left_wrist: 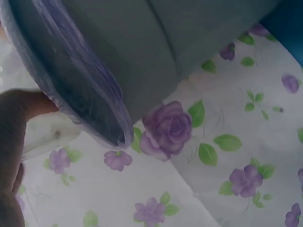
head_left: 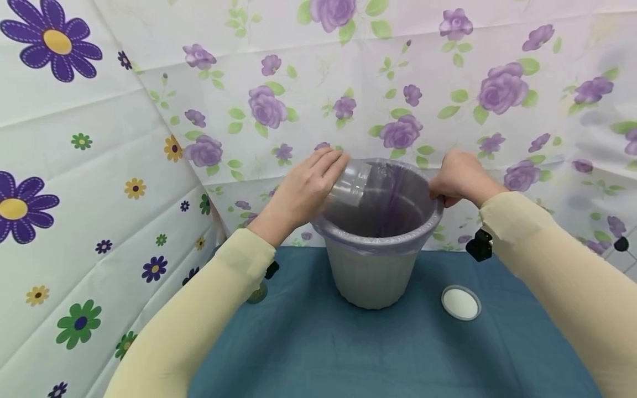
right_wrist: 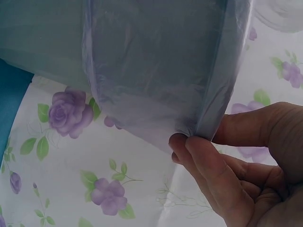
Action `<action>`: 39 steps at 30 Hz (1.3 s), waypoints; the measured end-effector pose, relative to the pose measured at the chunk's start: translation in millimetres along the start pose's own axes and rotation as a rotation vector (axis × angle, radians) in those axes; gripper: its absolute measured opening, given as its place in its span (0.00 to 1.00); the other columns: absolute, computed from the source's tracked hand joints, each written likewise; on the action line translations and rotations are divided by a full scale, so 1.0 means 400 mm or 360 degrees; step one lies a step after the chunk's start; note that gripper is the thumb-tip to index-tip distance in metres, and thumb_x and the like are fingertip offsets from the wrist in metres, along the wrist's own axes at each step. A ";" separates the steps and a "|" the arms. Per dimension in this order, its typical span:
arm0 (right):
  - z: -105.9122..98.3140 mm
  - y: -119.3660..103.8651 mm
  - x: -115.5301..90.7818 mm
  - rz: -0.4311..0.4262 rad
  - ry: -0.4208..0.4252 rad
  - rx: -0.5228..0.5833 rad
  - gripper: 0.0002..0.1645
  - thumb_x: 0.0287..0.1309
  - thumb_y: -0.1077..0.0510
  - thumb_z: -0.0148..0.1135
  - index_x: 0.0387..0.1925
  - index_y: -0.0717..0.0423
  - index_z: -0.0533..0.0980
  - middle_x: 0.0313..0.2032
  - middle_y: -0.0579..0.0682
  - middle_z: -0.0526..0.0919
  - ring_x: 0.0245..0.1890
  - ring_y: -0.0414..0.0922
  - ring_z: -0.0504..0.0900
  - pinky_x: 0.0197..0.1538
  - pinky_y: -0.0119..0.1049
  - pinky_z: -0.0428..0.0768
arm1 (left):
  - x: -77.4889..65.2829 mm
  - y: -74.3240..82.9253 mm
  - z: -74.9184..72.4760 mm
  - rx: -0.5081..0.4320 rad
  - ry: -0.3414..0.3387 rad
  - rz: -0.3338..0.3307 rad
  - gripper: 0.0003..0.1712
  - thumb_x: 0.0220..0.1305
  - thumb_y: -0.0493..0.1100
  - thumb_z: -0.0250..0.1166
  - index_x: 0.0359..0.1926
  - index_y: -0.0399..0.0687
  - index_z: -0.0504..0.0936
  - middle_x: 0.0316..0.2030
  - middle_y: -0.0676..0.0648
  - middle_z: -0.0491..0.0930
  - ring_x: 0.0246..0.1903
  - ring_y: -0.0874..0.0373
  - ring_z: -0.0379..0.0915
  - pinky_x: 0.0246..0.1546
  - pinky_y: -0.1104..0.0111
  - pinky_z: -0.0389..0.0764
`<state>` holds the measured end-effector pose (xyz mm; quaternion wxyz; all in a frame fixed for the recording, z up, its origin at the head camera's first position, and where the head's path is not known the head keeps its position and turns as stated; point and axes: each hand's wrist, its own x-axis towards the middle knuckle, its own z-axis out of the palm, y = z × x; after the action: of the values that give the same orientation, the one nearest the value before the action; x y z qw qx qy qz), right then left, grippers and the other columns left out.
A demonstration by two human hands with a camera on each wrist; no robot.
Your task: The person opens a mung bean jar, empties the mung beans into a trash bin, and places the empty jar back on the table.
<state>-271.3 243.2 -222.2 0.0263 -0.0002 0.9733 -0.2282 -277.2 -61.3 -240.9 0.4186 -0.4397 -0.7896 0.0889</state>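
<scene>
A light grey bin [head_left: 373,271] stands upright, lined with a thin purple plastic bag [head_left: 398,193] folded over its rim. My left hand [head_left: 311,185] grips a clear plastic container [head_left: 352,182], tilted over the left side of the bin's mouth. In the left wrist view the container [left_wrist: 52,137] shows only partly, beyond the hand's fingers; I cannot tell whether anything is in it. On the right side of the rim, my right hand [head_left: 460,179] pinches the edge of the bag between thumb and fingers, as the right wrist view shows at the bag's fold [right_wrist: 232,71].
A round white disc with a grey rim [head_left: 460,302], like a lid, lies on the blue cloth [head_left: 358,354] to the bin's right. Partly hidden by the left sleeve is a small round greenish thing [head_left: 257,294]. Flowered sheeting [head_left: 298,66] rises behind and at the left.
</scene>
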 end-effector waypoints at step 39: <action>0.000 -0.005 -0.001 -0.0001 -0.0005 -0.0040 0.09 0.40 0.61 0.63 0.19 0.66 0.78 0.12 0.54 0.80 0.13 0.45 0.80 0.21 0.37 0.80 | -0.005 -0.003 -0.004 0.0238 0.0164 0.0159 0.24 0.66 0.30 0.51 0.63 0.39 0.69 0.59 0.40 0.72 0.62 0.48 0.65 0.64 0.63 0.68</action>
<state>-271.0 241.5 -221.5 0.0279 -0.0011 0.9760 -0.2160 -276.0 -63.9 -240.4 0.4854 -0.4499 -0.7353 0.1457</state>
